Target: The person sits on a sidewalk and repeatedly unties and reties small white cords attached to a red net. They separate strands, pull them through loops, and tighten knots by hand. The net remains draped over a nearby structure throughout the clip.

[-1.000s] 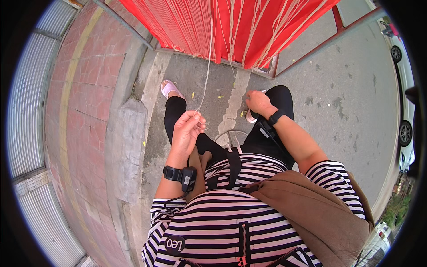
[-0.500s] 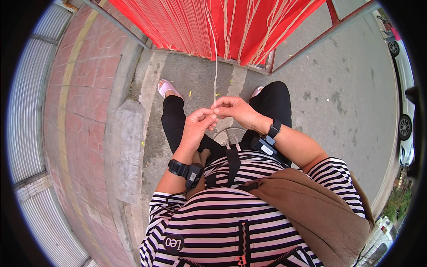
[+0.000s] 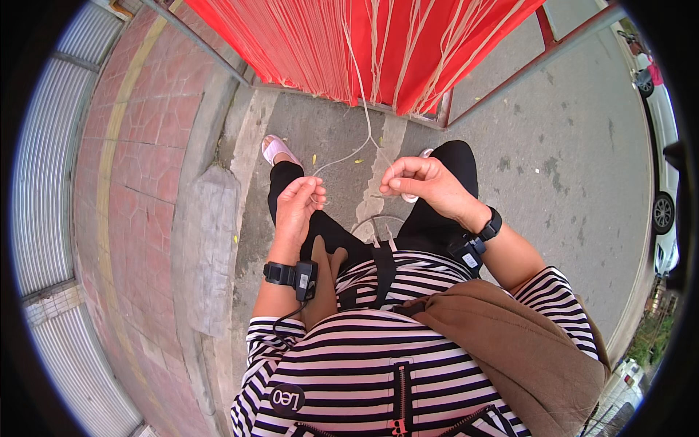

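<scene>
A bundle of pale strings (image 3: 354, 54) runs down from the red cloth (image 3: 408, 44) and splits into two strands in front of me. My left hand (image 3: 297, 197) pinches the end of one strand, which curves out to the left. The other strand goes to my right hand (image 3: 422, 182), closed with thumb and forefinger together on its end. The hands are apart, one above each thigh. Many more thin pale strings (image 3: 291, 51) hang close together over the left part of the cloth; on the right they are gathered into looser bunches (image 3: 437, 58).
A metal frame (image 3: 539, 62) surrounds the cloth, its lower bar crossing ahead of my feet. To the left are a stone kerb (image 3: 215, 247) and red paving (image 3: 145, 182). Grey pavement (image 3: 568, 182) lies to the right, with parked white cars (image 3: 662, 160) at the edge.
My hands were together at the string's end; they have moved apart, left and right. The string now divides into two strands, one held in each hand.
</scene>
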The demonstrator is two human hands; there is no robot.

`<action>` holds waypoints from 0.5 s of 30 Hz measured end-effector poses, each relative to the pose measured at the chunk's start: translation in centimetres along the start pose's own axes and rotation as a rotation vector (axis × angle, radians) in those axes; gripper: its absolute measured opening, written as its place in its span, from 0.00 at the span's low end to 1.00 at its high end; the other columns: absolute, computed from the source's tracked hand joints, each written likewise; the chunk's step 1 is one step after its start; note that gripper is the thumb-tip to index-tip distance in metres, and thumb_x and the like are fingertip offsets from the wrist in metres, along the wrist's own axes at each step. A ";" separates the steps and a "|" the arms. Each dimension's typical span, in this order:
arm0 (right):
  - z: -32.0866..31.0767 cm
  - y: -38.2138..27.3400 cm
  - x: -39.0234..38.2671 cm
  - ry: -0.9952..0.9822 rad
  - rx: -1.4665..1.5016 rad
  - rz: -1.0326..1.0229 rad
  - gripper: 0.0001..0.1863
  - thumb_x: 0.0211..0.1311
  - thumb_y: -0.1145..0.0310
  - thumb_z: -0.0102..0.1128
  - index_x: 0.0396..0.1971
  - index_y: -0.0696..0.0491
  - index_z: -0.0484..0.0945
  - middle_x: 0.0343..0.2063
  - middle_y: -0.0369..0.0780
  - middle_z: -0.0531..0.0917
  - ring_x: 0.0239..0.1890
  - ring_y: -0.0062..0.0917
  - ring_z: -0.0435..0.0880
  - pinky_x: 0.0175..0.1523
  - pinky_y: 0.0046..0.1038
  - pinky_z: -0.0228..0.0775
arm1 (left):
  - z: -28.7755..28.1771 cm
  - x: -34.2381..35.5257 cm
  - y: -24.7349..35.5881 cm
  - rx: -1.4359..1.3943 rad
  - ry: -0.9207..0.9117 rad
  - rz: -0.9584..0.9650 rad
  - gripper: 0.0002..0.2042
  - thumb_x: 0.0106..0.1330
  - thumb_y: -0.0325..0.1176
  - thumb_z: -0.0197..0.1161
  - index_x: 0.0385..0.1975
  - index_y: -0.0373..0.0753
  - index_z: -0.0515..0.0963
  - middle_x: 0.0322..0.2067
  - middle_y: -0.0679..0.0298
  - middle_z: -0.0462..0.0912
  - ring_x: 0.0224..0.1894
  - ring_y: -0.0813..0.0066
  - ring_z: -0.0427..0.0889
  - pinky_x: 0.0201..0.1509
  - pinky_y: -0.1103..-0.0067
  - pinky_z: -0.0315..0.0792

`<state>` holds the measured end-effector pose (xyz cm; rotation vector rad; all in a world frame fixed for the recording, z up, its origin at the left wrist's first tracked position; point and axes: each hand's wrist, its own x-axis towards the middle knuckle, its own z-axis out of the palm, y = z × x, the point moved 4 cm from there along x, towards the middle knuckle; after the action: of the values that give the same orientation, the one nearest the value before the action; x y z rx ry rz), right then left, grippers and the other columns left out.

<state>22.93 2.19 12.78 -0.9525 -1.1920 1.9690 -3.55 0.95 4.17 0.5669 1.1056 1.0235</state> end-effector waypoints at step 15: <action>-5.0 -12.6 -11.4 0.088 0.065 -0.612 0.08 0.64 0.63 0.60 0.31 0.51 0.75 0.23 0.34 0.76 0.26 0.23 0.71 0.35 0.29 0.62 | -10.2 0.8 0.3 -0.019 0.332 0.033 0.08 0.69 0.35 0.61 0.39 0.37 0.80 0.27 0.66 0.83 0.27 0.79 0.81 0.30 0.84 0.75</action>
<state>35.02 0.09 25.51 -0.5435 -1.1850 1.4510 -12.93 0.77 0.16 0.4087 1.3794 1.1840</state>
